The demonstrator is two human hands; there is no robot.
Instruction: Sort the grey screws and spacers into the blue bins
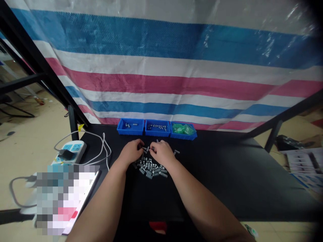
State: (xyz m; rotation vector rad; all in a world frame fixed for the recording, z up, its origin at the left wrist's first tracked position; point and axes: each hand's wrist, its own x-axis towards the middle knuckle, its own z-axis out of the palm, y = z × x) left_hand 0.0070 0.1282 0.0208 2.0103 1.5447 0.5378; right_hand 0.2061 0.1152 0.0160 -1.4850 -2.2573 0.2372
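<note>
Inspection from the head view finds both bare hands working together at centre frame, directly over a loose pile of small grey metal fasteners [149, 168] lying on a black tabletop [222, 174]. The left hand [130, 152] and right hand [162, 153] are nearly touching, palms down and fingers curled inward; a short fastener [145, 148] lies between them, close to the left fingertips. Whether either hand has a firm grip cannot be determined, as the fingers hide the contact points. The work in hand is at the pile itself — the hands are positioned at its upper edge, and most of the parts lie directly below them. A single fastener [177, 152] sits apart, just right of the right hand. Three blue plastic bins stand in a row at the far table edge, upper centre: the left bin [130, 126] contains a few fasteners, the middle bin [155, 128] a loose line of them, and the right bin [183, 131] green plastic packets [179, 129]. A white power strip [72, 151] lies at the table's left side, with a striped tarpaulin [161, 67] hanging behind — neither is in contact with the hands.
</note>
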